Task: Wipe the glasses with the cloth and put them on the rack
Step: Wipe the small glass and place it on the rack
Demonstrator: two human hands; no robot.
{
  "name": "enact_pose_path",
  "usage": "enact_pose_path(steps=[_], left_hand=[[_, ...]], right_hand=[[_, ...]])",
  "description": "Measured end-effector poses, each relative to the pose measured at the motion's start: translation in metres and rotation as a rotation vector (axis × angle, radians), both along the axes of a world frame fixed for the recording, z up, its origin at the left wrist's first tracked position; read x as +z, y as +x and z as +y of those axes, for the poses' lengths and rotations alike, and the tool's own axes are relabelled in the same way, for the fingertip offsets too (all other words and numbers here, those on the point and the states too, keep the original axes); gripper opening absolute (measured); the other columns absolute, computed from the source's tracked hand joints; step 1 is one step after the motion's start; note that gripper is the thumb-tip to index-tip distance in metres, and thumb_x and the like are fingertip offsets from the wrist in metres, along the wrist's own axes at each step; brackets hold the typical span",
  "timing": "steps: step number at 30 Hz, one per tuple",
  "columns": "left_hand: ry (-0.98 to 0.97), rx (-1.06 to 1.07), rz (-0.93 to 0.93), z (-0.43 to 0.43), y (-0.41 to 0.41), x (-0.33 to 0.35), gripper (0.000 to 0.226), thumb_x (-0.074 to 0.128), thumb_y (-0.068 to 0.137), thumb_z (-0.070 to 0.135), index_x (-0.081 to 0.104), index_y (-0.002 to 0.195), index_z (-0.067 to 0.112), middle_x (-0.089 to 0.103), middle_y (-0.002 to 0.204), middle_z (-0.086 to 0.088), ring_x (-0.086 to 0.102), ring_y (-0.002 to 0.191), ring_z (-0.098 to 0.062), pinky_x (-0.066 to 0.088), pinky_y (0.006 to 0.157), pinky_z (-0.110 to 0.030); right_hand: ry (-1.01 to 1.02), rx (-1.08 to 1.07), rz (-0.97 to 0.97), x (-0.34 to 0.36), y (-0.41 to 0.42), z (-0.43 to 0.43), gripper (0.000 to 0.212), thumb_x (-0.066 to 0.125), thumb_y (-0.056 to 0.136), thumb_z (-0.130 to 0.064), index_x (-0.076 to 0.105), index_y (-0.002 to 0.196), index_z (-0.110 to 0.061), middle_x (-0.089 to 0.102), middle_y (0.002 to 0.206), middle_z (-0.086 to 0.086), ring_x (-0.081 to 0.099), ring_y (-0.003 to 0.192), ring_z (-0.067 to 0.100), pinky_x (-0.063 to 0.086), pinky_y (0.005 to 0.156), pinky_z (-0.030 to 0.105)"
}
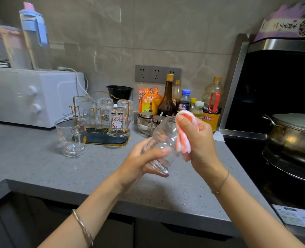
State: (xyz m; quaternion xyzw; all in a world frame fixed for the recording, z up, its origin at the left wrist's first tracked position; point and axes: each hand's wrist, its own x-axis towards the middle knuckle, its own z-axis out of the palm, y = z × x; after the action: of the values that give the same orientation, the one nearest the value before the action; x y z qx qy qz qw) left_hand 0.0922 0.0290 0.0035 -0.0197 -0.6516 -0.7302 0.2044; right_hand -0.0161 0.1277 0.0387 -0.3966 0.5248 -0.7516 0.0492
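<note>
Where the hands meet, centre of frame: a clear glass [163, 138], tilted, above the counter [41, 167].
Left hand [141, 161]: fingers wrapped round the glass's lower part.
Right hand [198, 138]: clutching a striped cloth [184, 136] against the glass's upper side.
Rack [101, 138]: left of centre, holding four upturned glasses [118, 122].
Cup [71, 136]: upright, just beside the rack's left end.
</note>
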Motion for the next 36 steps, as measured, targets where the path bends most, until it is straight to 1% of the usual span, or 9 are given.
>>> enact_pose_path(steps=[5, 8, 13, 16, 22, 27, 30, 33, 36], left_hand=[[0.66, -0.431, 0.048, 0.007, -0.003, -0.004, 0.071, 0.086, 0.06, 0.042, 0.066, 0.119, 0.009, 0.063, 0.107, -0.012, 0.062, 0.07, -0.023, 0.055, 0.049, -0.023], [0.749, -0.447, -0.001, 0.007, -0.006, -0.005, 0.082, 0.088, 0.058, 0.043, 0.06, 0.125, 0.004, 0.063, 0.104, -0.015, 0.064, 0.061, -0.023, 0.056, 0.046, -0.024], [0.166, -0.103, -0.161, -0.002, -0.009, 0.0, 0.085, 0.068, 0.055, 0.079, 0.06, 0.124, 0.031, 0.067, 0.122, -0.002, 0.072, 0.096, -0.026, 0.061, 0.066, -0.035], [-0.292, 0.122, -0.147, -0.004, -0.009, 0.005, 0.078, 0.077, 0.055, 0.066, 0.044, 0.124, 0.048, 0.053, 0.128, 0.02, 0.062, 0.103, 0.006, 0.052, 0.074, -0.012], [-0.802, 0.406, -0.082, -0.002, -0.009, 0.005, 0.113, 0.081, 0.056, 0.061, 0.019, 0.149, 0.043, 0.032, 0.14, 0.03, 0.04, 0.118, 0.011, 0.036, 0.092, -0.007], [-0.402, 0.202, -0.025, -0.008, -0.005, 0.001, 0.083, 0.088, 0.067, 0.029, 0.045, 0.138, 0.036, 0.06, 0.123, 0.027, 0.059, 0.112, 0.004, 0.05, 0.083, -0.012], [0.091, -0.107, -0.019, -0.009, -0.004, -0.004, 0.075, 0.087, 0.057, 0.041, 0.062, 0.125, 0.021, 0.068, 0.12, 0.002, 0.067, 0.106, -0.02, 0.057, 0.073, -0.031], [0.56, -0.473, 0.022, -0.012, -0.007, -0.011, 0.077, 0.081, 0.069, 0.041, 0.053, 0.135, 0.013, 0.057, 0.124, -0.011, 0.064, 0.096, -0.026, 0.06, 0.066, -0.036], [0.783, -0.645, -0.011, -0.017, -0.006, -0.013, 0.087, 0.077, 0.075, 0.035, 0.034, 0.147, 0.013, 0.047, 0.126, -0.011, 0.064, 0.091, -0.027, 0.061, 0.064, -0.037]], right_hand=[[-0.046, 0.069, -0.03, -0.003, -0.001, -0.004, 0.037, 0.066, 0.065, -0.049, 0.056, 0.061, -0.013, 0.046, 0.049, 0.002, 0.044, 0.043, 0.016, 0.038, 0.041, 0.02], [-0.05, 0.049, -0.071, -0.006, -0.002, -0.005, 0.024, 0.068, 0.067, -0.045, 0.064, 0.058, -0.023, 0.05, 0.051, 0.001, 0.046, 0.044, 0.015, 0.039, 0.042, 0.019], [0.008, -0.043, -0.169, -0.01, -0.014, -0.003, 0.035, 0.069, 0.083, -0.03, 0.058, 0.052, -0.019, 0.046, 0.041, -0.003, 0.041, 0.038, 0.013, 0.035, 0.045, 0.025], [0.083, -0.111, -0.098, -0.008, -0.016, -0.002, 0.037, 0.062, 0.089, -0.021, 0.052, 0.055, -0.009, 0.043, 0.038, 0.0, 0.038, 0.034, 0.012, 0.031, 0.038, 0.019], [0.17, -0.132, 0.045, -0.003, -0.01, -0.007, 0.023, 0.064, 0.086, -0.014, 0.067, 0.063, -0.01, 0.056, 0.045, -0.001, 0.05, 0.042, 0.011, 0.037, 0.041, 0.016], [0.18, -0.084, 0.056, -0.005, -0.008, -0.005, 0.034, 0.064, 0.088, -0.02, 0.063, 0.058, -0.004, 0.053, 0.046, 0.011, 0.045, 0.036, 0.015, 0.035, 0.037, 0.017], [0.068, 0.085, -0.067, -0.006, -0.008, -0.004, 0.036, 0.066, 0.077, -0.034, 0.057, 0.051, -0.012, 0.05, 0.042, 0.001, 0.045, 0.034, 0.009, 0.036, 0.037, 0.015], [0.008, 0.193, -0.094, -0.008, -0.008, -0.009, 0.025, 0.065, 0.071, -0.045, 0.064, 0.06, -0.022, 0.054, 0.06, 0.008, 0.053, 0.056, 0.021, 0.046, 0.058, 0.028], [0.065, 0.168, -0.098, -0.011, -0.006, -0.013, 0.034, 0.064, 0.069, -0.054, 0.064, 0.058, -0.022, 0.056, 0.055, 0.004, 0.055, 0.053, 0.019, 0.045, 0.059, 0.031]])
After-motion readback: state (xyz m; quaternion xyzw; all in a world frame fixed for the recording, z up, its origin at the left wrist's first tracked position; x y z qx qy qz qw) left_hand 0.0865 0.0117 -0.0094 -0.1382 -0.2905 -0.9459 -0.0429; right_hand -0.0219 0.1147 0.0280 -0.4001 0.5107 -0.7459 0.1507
